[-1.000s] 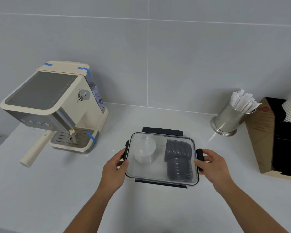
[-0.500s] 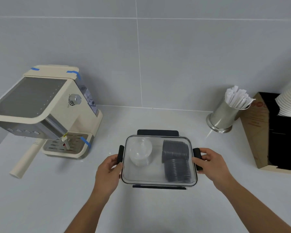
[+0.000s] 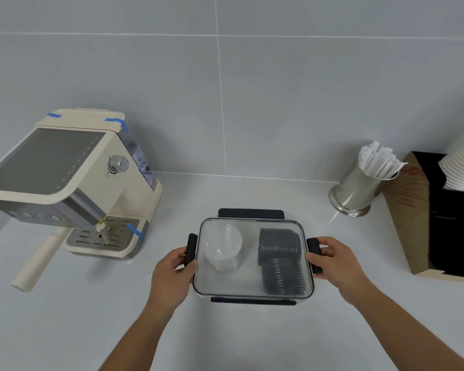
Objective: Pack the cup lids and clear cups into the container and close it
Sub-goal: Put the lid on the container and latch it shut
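Still both hands (image 3: 172,274) (image 3: 335,263) grip the lidded container's (image 3: 252,290) side latches, unchanged.

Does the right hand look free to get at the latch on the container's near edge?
Probably yes. The right hand sits on the side latch, and the near latch lies just below it with only bare counter around.

Bright, even light, soft shadows, slightly soft focus, wide-angle bending at edges.

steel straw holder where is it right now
In the head view the shiny steel cylinder of paper-wrapped straws stands at the counter's back right, against the wall, between the clear lidded container and the brown cardboard box.
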`<state>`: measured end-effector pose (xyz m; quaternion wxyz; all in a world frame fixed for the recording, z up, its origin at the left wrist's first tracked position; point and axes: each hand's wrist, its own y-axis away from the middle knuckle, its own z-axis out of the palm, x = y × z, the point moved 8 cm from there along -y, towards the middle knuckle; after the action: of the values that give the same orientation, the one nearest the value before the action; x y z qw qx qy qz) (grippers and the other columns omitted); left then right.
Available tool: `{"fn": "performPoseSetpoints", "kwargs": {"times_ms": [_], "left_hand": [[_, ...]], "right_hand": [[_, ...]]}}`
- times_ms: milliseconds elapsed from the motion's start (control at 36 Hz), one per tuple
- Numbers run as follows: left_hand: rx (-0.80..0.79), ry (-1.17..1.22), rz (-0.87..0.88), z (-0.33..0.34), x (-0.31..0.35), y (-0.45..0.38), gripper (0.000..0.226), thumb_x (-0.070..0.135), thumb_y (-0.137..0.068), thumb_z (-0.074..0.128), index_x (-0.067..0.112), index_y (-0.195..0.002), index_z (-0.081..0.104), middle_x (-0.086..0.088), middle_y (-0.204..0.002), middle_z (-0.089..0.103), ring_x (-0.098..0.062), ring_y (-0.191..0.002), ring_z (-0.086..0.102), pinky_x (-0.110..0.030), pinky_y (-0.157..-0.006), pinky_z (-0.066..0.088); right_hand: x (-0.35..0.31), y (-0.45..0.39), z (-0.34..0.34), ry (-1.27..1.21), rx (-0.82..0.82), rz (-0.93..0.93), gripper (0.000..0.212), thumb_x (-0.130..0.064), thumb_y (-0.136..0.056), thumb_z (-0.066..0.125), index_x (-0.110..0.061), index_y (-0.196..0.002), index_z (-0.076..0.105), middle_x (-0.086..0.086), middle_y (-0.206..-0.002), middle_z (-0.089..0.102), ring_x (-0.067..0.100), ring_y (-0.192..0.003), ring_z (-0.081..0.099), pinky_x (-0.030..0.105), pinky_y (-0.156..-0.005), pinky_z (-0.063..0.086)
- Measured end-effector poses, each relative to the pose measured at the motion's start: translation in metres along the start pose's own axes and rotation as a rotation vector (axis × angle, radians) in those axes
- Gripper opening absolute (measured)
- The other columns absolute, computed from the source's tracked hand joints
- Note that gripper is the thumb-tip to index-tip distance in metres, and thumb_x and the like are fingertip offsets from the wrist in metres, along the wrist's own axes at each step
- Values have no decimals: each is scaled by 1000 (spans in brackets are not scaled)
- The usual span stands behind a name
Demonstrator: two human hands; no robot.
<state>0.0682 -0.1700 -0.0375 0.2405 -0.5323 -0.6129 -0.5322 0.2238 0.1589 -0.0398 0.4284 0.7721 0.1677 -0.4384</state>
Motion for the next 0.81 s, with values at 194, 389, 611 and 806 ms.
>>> {"fn": "performPoseSetpoints", "kwargs": {"times_ms": [194, 389, 611, 806], "left_hand": [[13, 1, 9, -1, 1, 0, 30, 5, -86, 69, 34, -93, 66, 6, -100, 71, -20, -99, 68, -48, -85, 59], [34, -30, -15, -1, 2, -7, 17, 11, -84, 72, 26, -89, 68, 3, -95, 72, -22, -96, 68, -48, -83, 59], [16, -45, -82, 3, 8, -17, 20, 15, -85, 72, 23, -101, 63, 2, -91, 72, -22, -85, 69, -44, -85, 58], [-15, 49, -127, 5, 8, -16, 14, 6, -85, 71, 20, -82, 69, -12, -89, 73, -32, -84, 68, -38, -75, 59]], "right_hand": [[1, -2, 1, -3, -6, 4, 30, -5, -84, 72, -16, -110, 64, 13, -96, 72, 33, -83, 71, 37, -64, 59], [-5, -2, 1, 38, 4, -14, 28, -5, -83, 71, -16, -108, 63, 10, -95, 71, 32, -83, 70, 36, -62, 59], [-8, -3, 4, 21, -2, 12, 23, -6, -85, 70, -15, -105, 63, 12, -95, 71, 32, -83, 70, 32, -58, 56], [-5, -4, 4, -55, -22, 44, 20, -3, -85, 70, -12, -102, 65, 14, -94, 71, 32, -80, 68, 37, -64, 57]]}}
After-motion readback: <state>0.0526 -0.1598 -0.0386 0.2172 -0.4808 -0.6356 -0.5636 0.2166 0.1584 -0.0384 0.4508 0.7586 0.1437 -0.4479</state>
